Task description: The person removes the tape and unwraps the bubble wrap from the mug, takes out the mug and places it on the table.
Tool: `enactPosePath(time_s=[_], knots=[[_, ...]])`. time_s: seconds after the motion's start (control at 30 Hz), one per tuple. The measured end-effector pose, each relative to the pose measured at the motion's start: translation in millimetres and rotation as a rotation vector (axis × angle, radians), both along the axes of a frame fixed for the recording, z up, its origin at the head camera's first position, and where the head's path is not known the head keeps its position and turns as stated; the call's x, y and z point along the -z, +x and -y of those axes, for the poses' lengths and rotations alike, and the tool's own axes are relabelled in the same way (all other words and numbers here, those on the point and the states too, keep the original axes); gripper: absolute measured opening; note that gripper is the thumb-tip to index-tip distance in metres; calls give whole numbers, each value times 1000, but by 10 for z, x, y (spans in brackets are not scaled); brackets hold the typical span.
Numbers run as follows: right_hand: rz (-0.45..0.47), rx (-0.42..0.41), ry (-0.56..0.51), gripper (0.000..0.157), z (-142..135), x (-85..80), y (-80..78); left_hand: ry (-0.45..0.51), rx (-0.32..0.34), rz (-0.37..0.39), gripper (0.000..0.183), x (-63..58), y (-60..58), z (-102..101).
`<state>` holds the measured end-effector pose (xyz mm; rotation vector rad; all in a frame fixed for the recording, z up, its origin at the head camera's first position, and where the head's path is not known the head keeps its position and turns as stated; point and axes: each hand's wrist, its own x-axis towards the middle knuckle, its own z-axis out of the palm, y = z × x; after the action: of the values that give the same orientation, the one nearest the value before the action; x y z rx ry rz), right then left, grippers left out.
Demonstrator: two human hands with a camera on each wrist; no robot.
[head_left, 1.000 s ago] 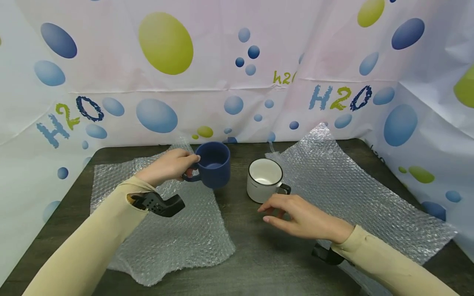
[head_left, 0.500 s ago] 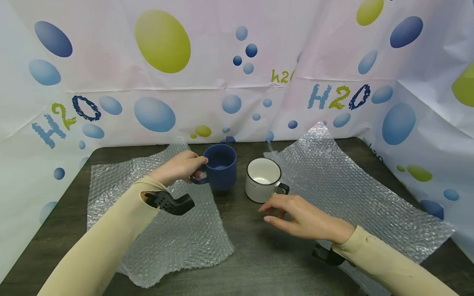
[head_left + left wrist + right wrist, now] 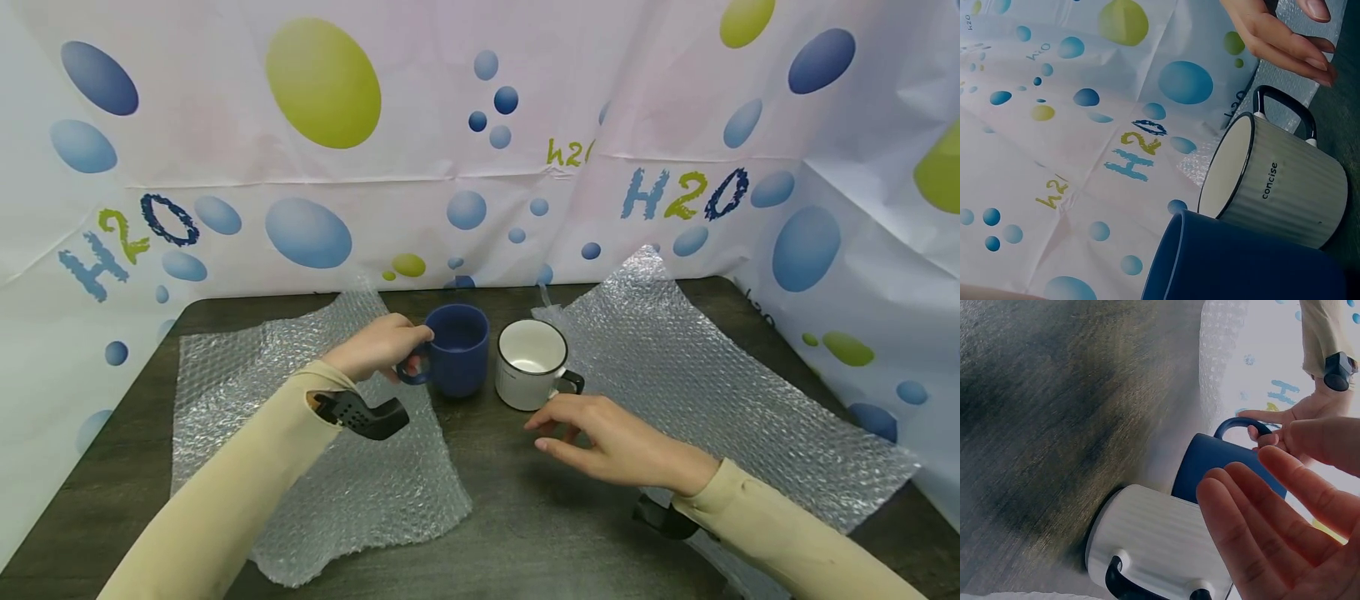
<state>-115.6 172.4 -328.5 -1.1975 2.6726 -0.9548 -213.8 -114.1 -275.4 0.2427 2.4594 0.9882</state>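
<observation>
My left hand point(image 3: 382, 346) grips the handle of a plain blue mug point(image 3: 459, 354), fingers curled through the loop and thumb near the rim. The mug is upright beside a white mug point(image 3: 531, 371) with a black rim and black handle; whether its base touches the table cannot be told. In the left wrist view the white mug point(image 3: 1275, 181) shows the word "concise". My right hand point(image 3: 600, 437) hovers just in front of the white mug, fingers loosely bent, holding nothing. In the right wrist view the blue mug point(image 3: 1216, 465) is partly behind my right fingers point(image 3: 1241, 531).
One sheet of bubble wrap point(image 3: 360, 475) lies on the left of the dark wooden table point(image 3: 517, 542). Another bubble wrap sheet point(image 3: 675, 375) spreads over the right side, partly under the right arm. A patterned white curtain point(image 3: 420, 100) hangs behind the table.
My left hand has carried the blue mug rightward and somewhat lower, bringing it close to the white mug. The right hand and the white mug have stayed in place.
</observation>
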Motion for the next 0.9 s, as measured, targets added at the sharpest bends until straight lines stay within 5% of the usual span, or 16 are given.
enactPosePath(time_s=[0.5, 0.9], knots=[[18, 7, -7, 20, -10, 17, 4, 83, -56, 101, 42, 150, -21, -58], [17, 12, 1, 19, -12, 13, -9, 112, -55, 173, 44, 153, 46, -163]])
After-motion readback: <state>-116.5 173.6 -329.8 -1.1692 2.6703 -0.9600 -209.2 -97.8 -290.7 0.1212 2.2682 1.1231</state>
